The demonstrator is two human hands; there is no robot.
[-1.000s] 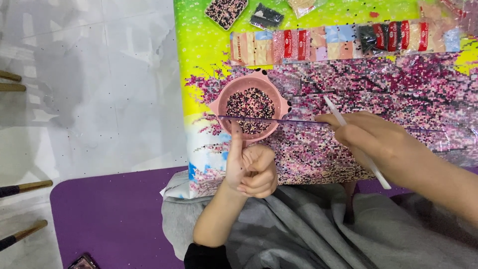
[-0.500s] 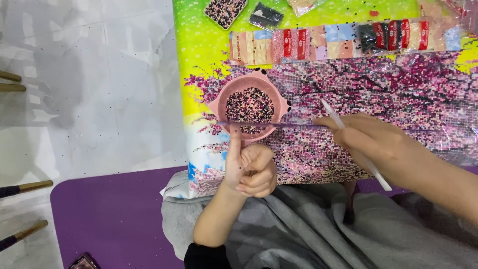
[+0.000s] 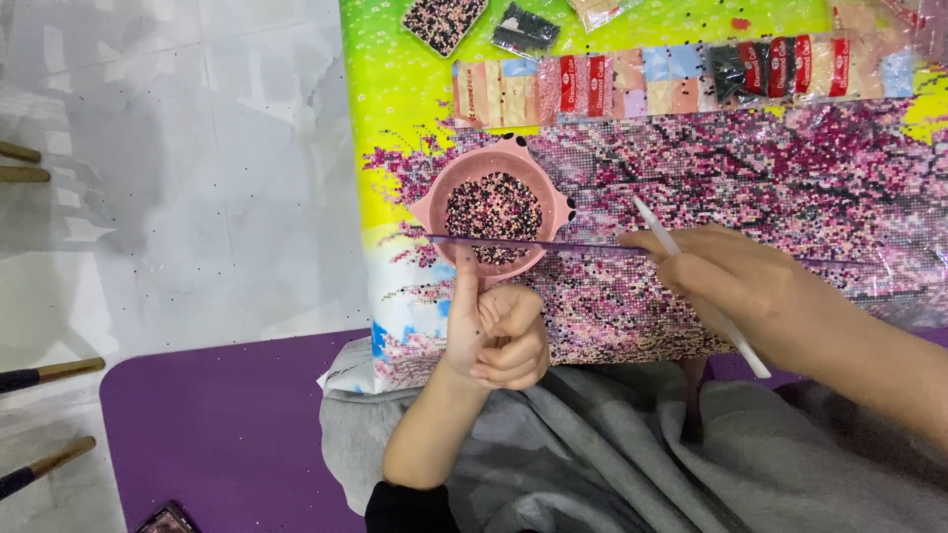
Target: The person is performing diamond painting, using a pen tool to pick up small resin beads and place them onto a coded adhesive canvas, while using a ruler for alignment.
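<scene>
A pink and green bead-picture canvas [image 3: 790,168] lies on the floor over my lap. On it stands a round pink tray [image 3: 494,212] of dark and pink beads. A thin purple ruler [image 3: 583,247] runs across the tray's near edge and over the canvas. My left hand [image 3: 499,336] is a fist with the thumb stretched up, its tip touching the ruler by the tray. My right hand [image 3: 731,276] grips a white pen [image 3: 657,229], tip pointing up-left, with its fingertips resting on the ruler.
A row of small bead packets [image 3: 652,84] lies along the canvas's far edge, with a rectangular bead tray [image 3: 444,20] and a dark packet [image 3: 523,30] beyond. A purple mat [image 3: 217,424] is under me. Brush handles [image 3: 49,373] poke in at left.
The ruler's left end dipped a little toward my thumb and came back up. The pen tip has shifted slightly left. Both hands otherwise stay in place.
</scene>
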